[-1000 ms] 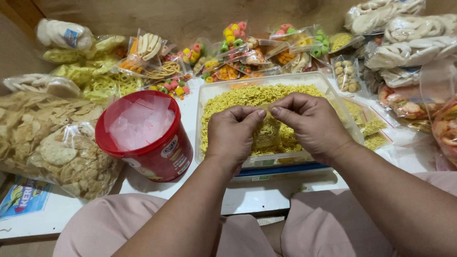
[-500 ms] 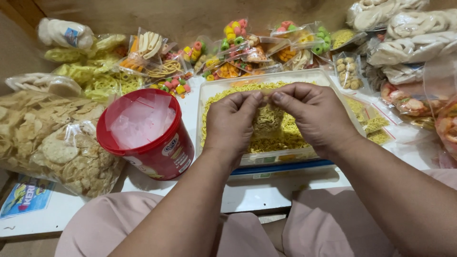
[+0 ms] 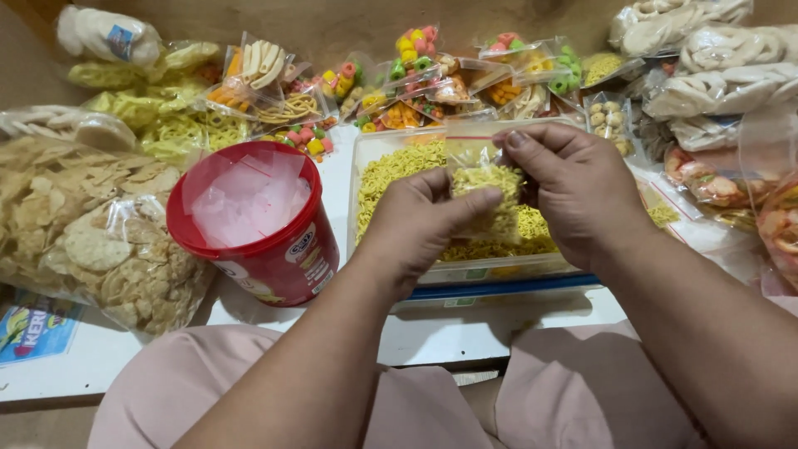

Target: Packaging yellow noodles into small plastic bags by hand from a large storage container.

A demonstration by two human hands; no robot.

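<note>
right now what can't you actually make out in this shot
- Small clear bag, head view: the left hand and right hand cover its sides and bottom, so how full it is stays unclear.
- Clear tub of yellow noodles: its middle is hidden behind both hands.
- Red bucket: the thin plastic inside hides whatever lies below.
- Large bags of crackers: cut off by the right edge.
- Blue packet: cut off at the left edge.

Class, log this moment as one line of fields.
left hand: holds small bag | right hand: pinches bag top | small bag: yellow noodle snack inside | below: clear tub | beside: red bucket
</note>
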